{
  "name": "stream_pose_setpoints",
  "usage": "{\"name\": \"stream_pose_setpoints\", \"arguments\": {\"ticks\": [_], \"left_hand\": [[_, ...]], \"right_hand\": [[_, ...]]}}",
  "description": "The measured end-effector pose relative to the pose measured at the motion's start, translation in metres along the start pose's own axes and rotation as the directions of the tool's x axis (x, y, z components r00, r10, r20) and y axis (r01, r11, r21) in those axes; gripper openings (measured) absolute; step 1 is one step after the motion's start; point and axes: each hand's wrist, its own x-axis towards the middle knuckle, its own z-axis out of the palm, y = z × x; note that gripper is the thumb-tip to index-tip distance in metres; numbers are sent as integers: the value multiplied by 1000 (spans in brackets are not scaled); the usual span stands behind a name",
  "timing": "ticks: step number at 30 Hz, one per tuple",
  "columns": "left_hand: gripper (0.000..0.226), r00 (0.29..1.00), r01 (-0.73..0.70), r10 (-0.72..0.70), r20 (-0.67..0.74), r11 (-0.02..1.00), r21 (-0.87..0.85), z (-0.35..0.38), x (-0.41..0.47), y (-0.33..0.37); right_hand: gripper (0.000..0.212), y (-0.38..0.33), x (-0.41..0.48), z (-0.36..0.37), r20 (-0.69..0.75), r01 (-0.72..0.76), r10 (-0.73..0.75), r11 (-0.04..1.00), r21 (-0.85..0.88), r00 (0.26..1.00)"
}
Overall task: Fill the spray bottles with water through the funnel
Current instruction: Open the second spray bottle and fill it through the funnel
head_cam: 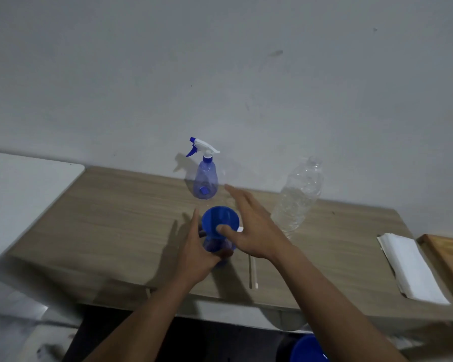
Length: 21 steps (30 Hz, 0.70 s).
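Blue funnel (220, 221) sits in the neck of an uncapped blue spray bottle (216, 245) near the table's (115, 218) front edge. Left hand (198, 253) wraps the bottle body, likely steadying it for the pour. Right hand (251, 226) has fingers spread, thumb pressing the funnel rim, holding nothing. Clear water bottle (298, 197) stands just right, within reach. Second spray bottle (204, 176), trigger head on, waits by the wall. Folded napkins (411, 270) far right
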Motion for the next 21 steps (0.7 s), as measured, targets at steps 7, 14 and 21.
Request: {"name": "stream_pose_setpoints", "arguments": {"ticks": [7, 14, 21], "left_hand": [[57, 981, 186, -190, 25, 976, 116, 2, 7, -25], [37, 982, 190, -190, -17, 963, 191, 5, 9, -34], [37, 980, 199, -199, -18, 962, 185, 5, 10, -28]], "right_hand": [[98, 8, 23, 18, 287, -34, 78, 987, -154, 955], [94, 8, 26, 10, 335, -77, 131, 983, -169, 933], [87, 1, 40, 5, 322, 104, 52, 888, -449, 945]]}}
